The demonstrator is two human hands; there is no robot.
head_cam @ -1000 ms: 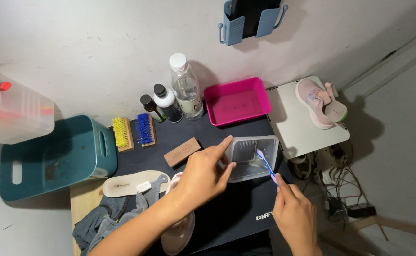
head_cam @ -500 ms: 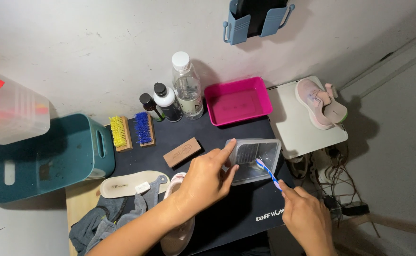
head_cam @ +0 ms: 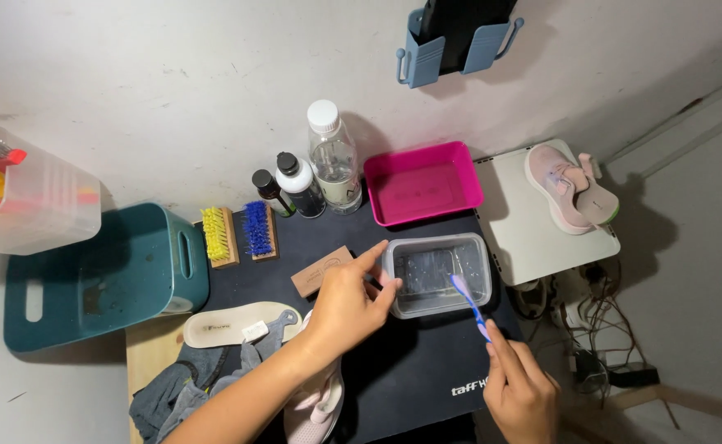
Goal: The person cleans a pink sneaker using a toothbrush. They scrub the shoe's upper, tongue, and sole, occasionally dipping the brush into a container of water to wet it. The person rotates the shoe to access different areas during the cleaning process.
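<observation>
Clear plastic, the small rectangular tub (head_cam: 436,274) sits just right of centre frame on the dark mat (head_cam: 394,370), with a little water in it. The blue-handled toothbrush (head_cam: 469,305) leans over its lower right corner, bristle end above the tub's inside, handle running down and to the right into the right hand (head_cam: 521,390). That hand comes up from the bottom edge, fingers pinched shut around the handle's lower end.

The left hand (head_cam: 346,306) lies just left of the tub, forearm slanting up from the lower left. Its index finger is stretched toward the tub's upper left corner, thumb at the near wall, the other fingers loosely curled; whether it actually grips the wall I cannot tell. Compared with a half second ago, the left hand's fingertips have drawn back from over the tub's rim to its left side, and the brush head has come further over the tub.

Beneath the left wrist lies a pale pink shoe (head_cam: 318,403), partly hidden. Left of it are a white insole (head_cam: 233,323) and a grey cloth (head_cam: 188,386). Above the tub stands a pink tray (head_cam: 422,182); left of that a clear bottle (head_cam: 333,158), two smaller bottles, then a blue brush (head_cam: 258,229) and a yellow brush (head_cam: 218,235). A teal basket (head_cam: 98,275) fills the left.
</observation>
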